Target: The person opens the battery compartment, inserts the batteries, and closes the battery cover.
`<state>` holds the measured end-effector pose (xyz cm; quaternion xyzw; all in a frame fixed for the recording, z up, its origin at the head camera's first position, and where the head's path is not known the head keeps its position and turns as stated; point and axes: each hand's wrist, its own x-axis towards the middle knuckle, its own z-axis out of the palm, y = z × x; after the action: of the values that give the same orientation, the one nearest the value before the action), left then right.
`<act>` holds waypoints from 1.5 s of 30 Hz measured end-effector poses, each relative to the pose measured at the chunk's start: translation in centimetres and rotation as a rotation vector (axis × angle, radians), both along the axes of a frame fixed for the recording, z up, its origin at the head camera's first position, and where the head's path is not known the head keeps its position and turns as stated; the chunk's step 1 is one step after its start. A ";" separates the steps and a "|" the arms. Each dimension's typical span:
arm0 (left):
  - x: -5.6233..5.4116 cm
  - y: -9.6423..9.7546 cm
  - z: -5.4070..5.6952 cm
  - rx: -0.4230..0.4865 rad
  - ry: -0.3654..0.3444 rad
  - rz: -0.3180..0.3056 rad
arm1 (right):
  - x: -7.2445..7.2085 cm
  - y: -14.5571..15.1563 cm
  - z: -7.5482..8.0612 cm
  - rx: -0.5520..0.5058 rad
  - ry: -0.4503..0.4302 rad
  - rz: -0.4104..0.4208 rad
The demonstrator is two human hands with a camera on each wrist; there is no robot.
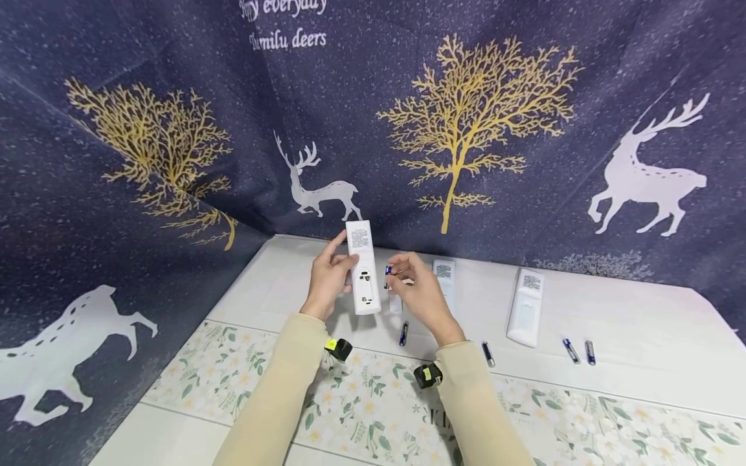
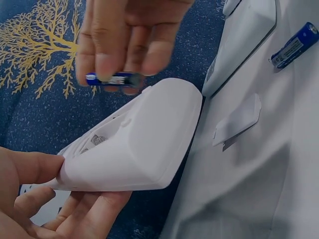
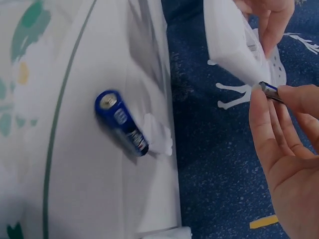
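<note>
My left hand [image 1: 329, 281] grips a white remote control [image 1: 362, 259] upright, its back turned to me and its battery compartment uncovered. Metal spring contacts [image 2: 97, 140] show inside that compartment in the left wrist view. Just right of the remote, my right hand [image 1: 421, 294] pinches a blue battery [image 1: 387, 277] between thumb and fingertips, apart from the remote. The detached battery cover [image 2: 239, 121] lies on the table below. Another blue battery [image 1: 404, 334] rests on the table between my forearms; the right wrist view shows its end close up.
Two more white remotes lie back-up on the table, one remote [image 1: 444, 278] behind my right hand and another remote [image 1: 526, 307] farther right. Loose batteries lie at the right, among them one battery [image 1: 487, 354] beside my right sleeve. A dark printed cloth [image 1: 373, 116] hangs behind the table.
</note>
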<state>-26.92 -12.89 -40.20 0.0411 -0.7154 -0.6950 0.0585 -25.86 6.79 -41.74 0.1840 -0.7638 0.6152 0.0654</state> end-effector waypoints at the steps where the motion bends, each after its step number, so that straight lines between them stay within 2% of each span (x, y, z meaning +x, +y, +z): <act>1: 0.0 0.0 0.0 0.000 0.001 -0.002 | 0.0 0.0 0.1 -0.012 0.003 -0.001; 8: -0.2 0.2 0.1 0.015 0.000 -0.008 | 0.2 -0.6 0.6 -0.007 0.039 -0.002; 14: -0.4 0.4 0.1 0.019 0.006 -0.011 | 0.5 -1.4 0.6 0.057 0.073 -0.033; 18: -0.4 0.5 0.1 0.026 0.003 -0.014 | 0.7 -1.9 0.5 0.090 0.126 -0.071; 23: -0.3 0.6 0.2 0.023 0.000 -0.017 | 1.0 -2.4 0.4 0.113 0.179 -0.076; 31: -0.2 0.6 0.3 0.027 0.005 -0.024 | 1.2 -2.7 0.1 0.141 0.176 -0.070; 40: 0.0 0.4 0.3 0.022 0.001 -0.023 | 1.0 -2.9 -0.4 0.245 0.286 -0.104; 45: 0.2 0.2 0.4 0.034 0.006 -0.025 | 1.0 -3.0 -0.5 0.261 0.287 -0.123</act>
<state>-26.74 -12.68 -39.81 0.0309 -0.7037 -0.7080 0.0511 -24.89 3.80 -42.27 0.2299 -0.8296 0.4732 0.1868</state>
